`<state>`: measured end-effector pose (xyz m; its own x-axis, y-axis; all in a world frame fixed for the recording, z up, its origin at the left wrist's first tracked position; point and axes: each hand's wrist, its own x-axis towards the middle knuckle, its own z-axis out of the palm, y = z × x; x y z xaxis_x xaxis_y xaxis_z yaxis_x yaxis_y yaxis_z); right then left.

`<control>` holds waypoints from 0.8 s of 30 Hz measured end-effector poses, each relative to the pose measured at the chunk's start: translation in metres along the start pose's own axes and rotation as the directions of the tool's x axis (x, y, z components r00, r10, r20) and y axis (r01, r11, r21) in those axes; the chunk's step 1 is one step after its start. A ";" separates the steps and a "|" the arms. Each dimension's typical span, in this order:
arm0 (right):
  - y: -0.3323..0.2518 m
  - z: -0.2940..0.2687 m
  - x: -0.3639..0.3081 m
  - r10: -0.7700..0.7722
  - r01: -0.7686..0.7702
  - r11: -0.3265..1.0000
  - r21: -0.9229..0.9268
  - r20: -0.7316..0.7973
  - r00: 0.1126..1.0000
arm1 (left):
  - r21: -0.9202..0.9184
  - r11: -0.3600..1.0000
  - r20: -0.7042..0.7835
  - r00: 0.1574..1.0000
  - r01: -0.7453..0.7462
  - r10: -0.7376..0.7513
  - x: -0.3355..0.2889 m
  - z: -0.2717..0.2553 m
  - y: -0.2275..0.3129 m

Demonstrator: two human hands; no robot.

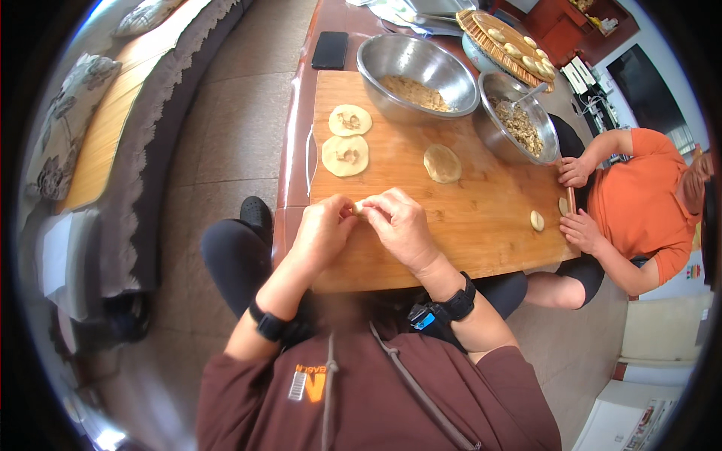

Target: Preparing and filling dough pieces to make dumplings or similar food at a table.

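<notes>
My left hand (322, 229) and my right hand (406, 229) meet over the near part of a wooden board (466, 248), fingertips pinched on a small pale piece of dough (359, 207). Most of that piece is hidden by my fingers. Beyond my left hand lie two flat dough rounds, the farther one (338, 114) and the nearer one (331, 161), each with some brownish filling in its middle. A thin dough round (442, 164) rests farther off, beyond my right hand. To the right sits a small dough lump (537, 220).
A large steel bowl (387, 104) and a smaller one (492, 134) with a spoon (534, 92) hold crumbly fillings. Behind them is a woven tray (474, 37) of shaped dough pieces. A phone (329, 50) lies far left. At right, a person's hands (583, 229) work a rolling pin (570, 199).
</notes>
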<state>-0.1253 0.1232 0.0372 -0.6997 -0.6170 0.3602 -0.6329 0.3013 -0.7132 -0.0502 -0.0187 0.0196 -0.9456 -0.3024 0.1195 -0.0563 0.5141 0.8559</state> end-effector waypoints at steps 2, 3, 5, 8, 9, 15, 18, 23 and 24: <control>0.007 0.002 -0.001 0.078 -0.078 0.996 0.033 -0.010 0.997 | -0.061 0.998 -0.021 0.999 0.026 -0.027 0.001 0.004 0.002; 0.009 0.002 -0.001 0.159 -0.158 0.985 0.067 -0.016 0.987 | -0.124 0.991 -0.036 0.998 0.052 -0.057 0.001 0.005 0.003; 0.012 -0.003 0.001 0.176 -0.178 0.982 0.058 0.025 0.984 | -0.175 0.978 0.014 0.994 0.111 -0.111 0.006 0.001 0.009; 0.015 -0.009 0.000 0.232 -0.237 0.970 0.053 0.098 0.968 | -0.196 0.970 0.048 0.989 0.143 -0.137 0.011 0.006 0.008; 0.016 -0.009 0.001 0.264 -0.273 0.960 0.057 0.133 0.955 | -0.166 0.979 0.025 0.993 0.115 -0.113 0.012 0.008 0.006; 0.022 -0.008 -0.004 0.148 -0.149 0.989 0.017 0.056 0.987 | 0.077 0.987 -0.060 0.987 -0.142 0.147 0.011 0.016 0.010; 0.018 -0.017 -0.010 0.195 -0.197 0.976 0.095 0.026 0.980 | -0.016 0.986 -0.096 0.981 -0.168 0.166 0.011 0.010 0.008; 0.012 -0.010 -0.022 -0.041 0.045 0.989 -0.144 0.028 0.999 | 0.210 0.872 -0.036 0.888 -0.442 0.458 0.007 0.005 0.005; 0.015 -0.008 -0.022 -0.086 0.091 0.965 -0.245 0.034 0.996 | 0.298 0.824 0.002 0.864 -0.481 0.504 0.006 0.007 0.010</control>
<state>-0.1221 0.1474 0.0236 -0.6312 -0.6649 0.3993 -0.7560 0.4125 -0.5083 -0.0587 -0.0100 0.0254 -0.8460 -0.0005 0.5332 0.3135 0.8083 0.4983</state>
